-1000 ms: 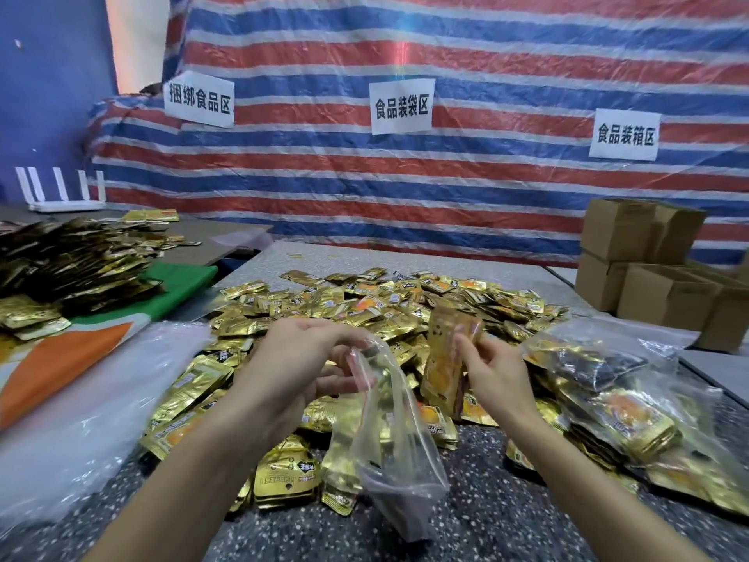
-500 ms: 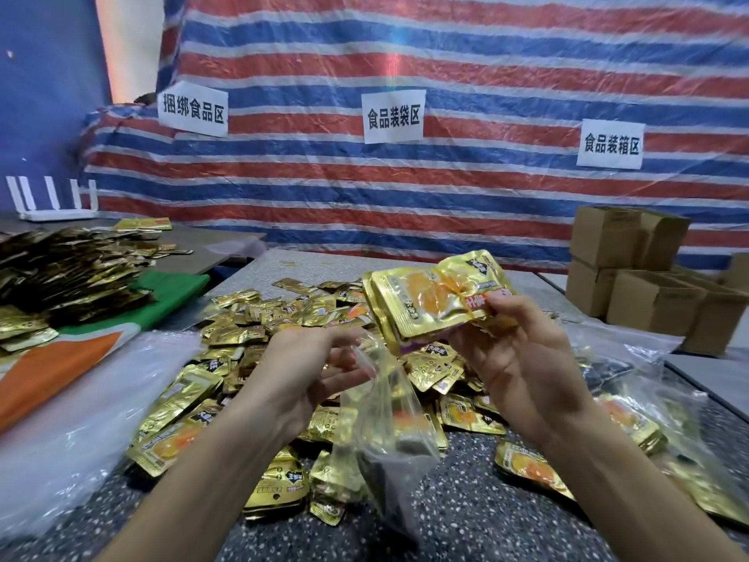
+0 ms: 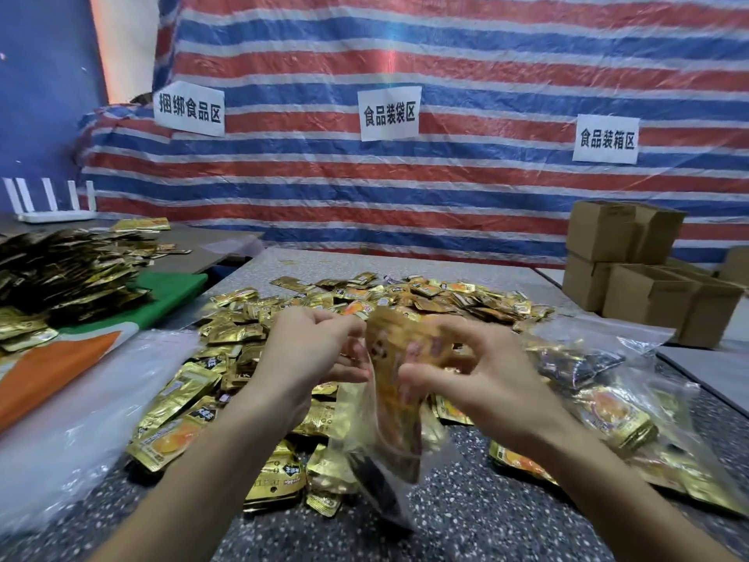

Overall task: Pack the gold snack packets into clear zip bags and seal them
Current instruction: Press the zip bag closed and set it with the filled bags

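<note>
A clear zip bag (image 3: 364,452) hangs over the speckled table (image 3: 466,521), its mouth pinched at the left rim by my left hand (image 3: 308,350). My right hand (image 3: 466,375) grips a stack of gold snack packets (image 3: 395,383) that stands upright, its lower half inside the bag and blurred by motion. A wide heap of loose gold packets (image 3: 364,302) covers the table behind and around both hands.
Filled clear bags (image 3: 608,403) lie at the right. A pile of clear plastic (image 3: 81,419) lies at the left, beside an orange and green cloth (image 3: 101,338) bearing another packet pile (image 3: 60,273). Cardboard boxes (image 3: 632,277) stand far right. A striped tarp hangs behind.
My right hand turned the packet stack upright and brought it down from above the bag into the bag's mouth. The left hand kept its hold on the bag's rim.
</note>
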A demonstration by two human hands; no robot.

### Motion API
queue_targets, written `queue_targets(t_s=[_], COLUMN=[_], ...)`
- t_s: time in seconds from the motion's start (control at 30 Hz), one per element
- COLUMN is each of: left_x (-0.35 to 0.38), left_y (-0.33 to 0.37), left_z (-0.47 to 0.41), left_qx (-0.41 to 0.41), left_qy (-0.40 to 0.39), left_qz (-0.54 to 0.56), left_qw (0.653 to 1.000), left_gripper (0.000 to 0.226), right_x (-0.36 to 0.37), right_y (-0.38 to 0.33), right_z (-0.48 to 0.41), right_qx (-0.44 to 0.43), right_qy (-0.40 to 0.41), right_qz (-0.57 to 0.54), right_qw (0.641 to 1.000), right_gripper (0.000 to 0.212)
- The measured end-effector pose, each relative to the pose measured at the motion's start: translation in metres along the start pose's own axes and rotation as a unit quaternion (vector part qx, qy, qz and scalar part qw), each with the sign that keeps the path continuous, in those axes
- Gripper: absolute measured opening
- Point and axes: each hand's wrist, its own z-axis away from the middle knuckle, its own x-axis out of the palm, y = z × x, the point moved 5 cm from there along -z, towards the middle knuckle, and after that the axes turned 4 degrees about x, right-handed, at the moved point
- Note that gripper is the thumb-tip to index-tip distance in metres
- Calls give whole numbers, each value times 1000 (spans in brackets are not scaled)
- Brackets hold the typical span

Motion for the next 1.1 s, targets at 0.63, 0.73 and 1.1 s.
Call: queue_targets(t_s=[0.63, 0.73, 1.1], left_x=[-13, -11, -17], left_y=[8, 8, 0], left_z=[-5, -5, -10], left_qx=[15, 12, 22], left_qy=[-18, -35, -33], left_qz=[-27, -37, -70], left_qw=[999, 999, 997], left_gripper=[9, 8, 10], right_x=[-3, -9, -13], right_y=[17, 19, 24], right_z=[1, -5, 5], right_qx=[52, 62, 24], right_qy=[-57, -63, -173], right_qz=[-30, -21, 179], right_qw=[997, 996, 968], right_gripper=[41, 41, 77])
